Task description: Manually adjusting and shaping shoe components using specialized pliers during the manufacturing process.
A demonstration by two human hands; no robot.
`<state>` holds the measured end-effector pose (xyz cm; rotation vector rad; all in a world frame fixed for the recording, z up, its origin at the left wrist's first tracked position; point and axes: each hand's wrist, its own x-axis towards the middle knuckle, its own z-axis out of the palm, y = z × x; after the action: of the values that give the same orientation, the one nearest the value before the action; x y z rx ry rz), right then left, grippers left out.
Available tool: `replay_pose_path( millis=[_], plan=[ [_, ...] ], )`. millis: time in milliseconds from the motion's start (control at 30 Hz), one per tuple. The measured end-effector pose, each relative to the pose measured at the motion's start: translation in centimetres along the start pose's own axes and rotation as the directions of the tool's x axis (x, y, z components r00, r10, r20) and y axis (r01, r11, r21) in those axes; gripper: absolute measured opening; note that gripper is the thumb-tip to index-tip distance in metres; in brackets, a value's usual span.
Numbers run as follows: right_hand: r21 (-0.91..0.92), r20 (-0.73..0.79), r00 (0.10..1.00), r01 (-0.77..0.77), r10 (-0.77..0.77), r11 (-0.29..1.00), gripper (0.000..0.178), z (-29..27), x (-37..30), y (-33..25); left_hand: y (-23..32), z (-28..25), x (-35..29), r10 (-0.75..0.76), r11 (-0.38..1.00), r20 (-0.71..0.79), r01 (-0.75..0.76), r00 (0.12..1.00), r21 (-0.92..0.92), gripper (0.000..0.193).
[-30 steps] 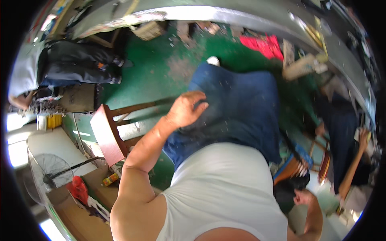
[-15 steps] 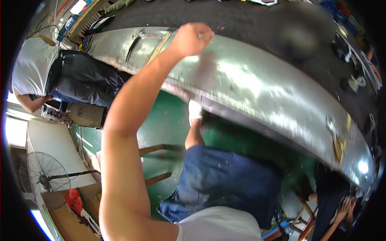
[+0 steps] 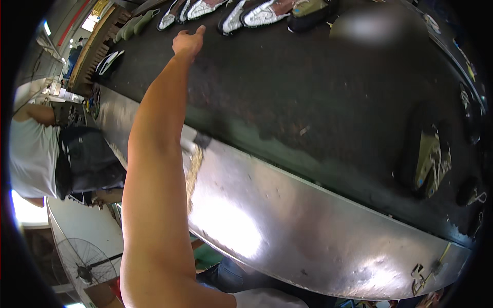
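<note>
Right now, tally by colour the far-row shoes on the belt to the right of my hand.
White shoes: 3
Olive shoe: 1
Total: 4

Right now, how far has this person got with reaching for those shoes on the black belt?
Done: the left hand is stretched far out over the black belt, past the shiny metal edge. In hand: nothing; the fingers are open and empty, just short of the white shoes. Left: closing on a shoe and bringing it back. The right hand is out of view.
</note>
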<state>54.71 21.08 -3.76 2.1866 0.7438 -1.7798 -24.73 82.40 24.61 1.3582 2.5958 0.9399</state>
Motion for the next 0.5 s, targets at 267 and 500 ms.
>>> replay_pose_path(
  millis=[267, 500],
  plan=[
    [-0.071, -0.204, 0.957, 0.197, -0.207, 0.978, 0.043, 2.0, 1.6, -17.9, -0.7, 2.1, 16.2, 0.049, 0.998, -0.092, -0.044, 0.995, 0.055, 0.112],
    [-0.135, -0.408, 0.877, 0.218, -0.255, 0.967, 0.046, 2.7, 0.3, -24.1, -2.4, 4.8, 21.9, -0.09, 0.996, 0.463, 0.091, 0.882, 0.02, 0.115]
  ],
)
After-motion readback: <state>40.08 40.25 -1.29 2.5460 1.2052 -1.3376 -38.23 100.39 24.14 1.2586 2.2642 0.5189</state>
